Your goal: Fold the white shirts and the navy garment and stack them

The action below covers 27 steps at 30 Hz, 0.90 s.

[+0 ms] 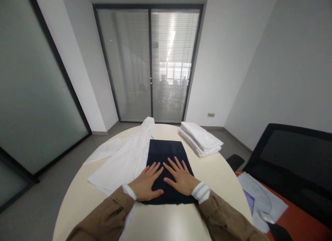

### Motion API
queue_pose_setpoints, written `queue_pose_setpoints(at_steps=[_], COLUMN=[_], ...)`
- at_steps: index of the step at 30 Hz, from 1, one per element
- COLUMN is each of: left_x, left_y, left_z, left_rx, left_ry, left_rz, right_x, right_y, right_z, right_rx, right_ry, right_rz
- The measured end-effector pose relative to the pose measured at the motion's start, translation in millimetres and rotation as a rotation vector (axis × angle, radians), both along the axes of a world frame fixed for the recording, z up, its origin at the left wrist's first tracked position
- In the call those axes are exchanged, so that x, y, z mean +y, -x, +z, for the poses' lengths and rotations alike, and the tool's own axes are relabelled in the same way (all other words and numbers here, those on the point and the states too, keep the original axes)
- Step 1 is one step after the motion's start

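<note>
Navy cloth [166,153], folded into a neat panel, lies at the centre of a round cream table [166,222]; from my remote station, through the head camera, I see the left hand [146,182] and the right hand [182,177] pressed flat on its near half, palms down, fingers spread, the two just apart and closed on nothing; the cloth's long axis appears to run straight away from the wearer, toward the door, so both hands rest across its near end, about equally close; the left hand lies nearer a white garment [124,161], spread against the cloth's left side with a sleeve reaching out leftward; the right hand lies nearer a stack of folded white linen [199,139], set apart toward the far rim; tan sleeves [109,213] with white cuffs [201,192] enter from below; beyond stands a glass door [149,61] with blinds; to the right, a black mesh office chair [293,158] sits beside an orange desk [308,220] bearing papers [261,199] and a computer mouse [267,216].
</note>
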State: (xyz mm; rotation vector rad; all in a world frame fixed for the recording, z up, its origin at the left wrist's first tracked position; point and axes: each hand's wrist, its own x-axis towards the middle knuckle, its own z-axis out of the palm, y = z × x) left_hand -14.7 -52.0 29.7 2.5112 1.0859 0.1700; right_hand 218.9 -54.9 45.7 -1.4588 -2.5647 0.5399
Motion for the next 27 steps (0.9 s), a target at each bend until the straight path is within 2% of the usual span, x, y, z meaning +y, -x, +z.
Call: queue_pose_setpoints(at_steps=[3, 7, 10, 13, 15, 17, 19, 21, 24, 27], left_x=[-1, -3, -2, -1, 0, 0, 1, 1, 2, 2], left_y=[0, -3, -3, 0, 1, 1, 1, 1, 1, 1], left_z=[7.4, 15.1, 8.0, -3.1, -7.4, -8.4, -7.7, -7.1, -7.8, -9.2], left_rx=[-0.126, -0.27, -0.186, -0.063, -0.013, 0.005, 0.01, 0.012, 0.013, -0.001], left_ry=[-0.06, -0.159, -0.202, -0.153, -0.115, -0.101, -0.097, -0.094, -0.098, -0.119], left_rz=[0.024, 0.026, -0.012, 0.037, 0.066, 0.075, 0.075, 0.074, 0.08, 0.102], right_x=[-2, -6, -6, 4, 18, 36, 54, 69, 83, 87], right_y=[-2, -10, -16, -19, -15, -5, 9, 23, 36, 38], right_z=[-4.3, 7.8, 23.2, 41.8, 52.1, 56.4, 52.5, 40.8, 13.7, -13.1], right_rx=[-0.048, -0.061, -0.057, -0.035, -0.03, -0.017, -0.016, -0.041, -0.094, -0.115], right_ry=[0.053, 0.15, 0.22, 0.275, 0.214, 0.078, 0.002, -0.012, -0.043, -0.083], right_rz=[0.037, 0.117, 0.187, 0.255, 0.214, 0.128, 0.027, -0.056, -0.136, -0.211])
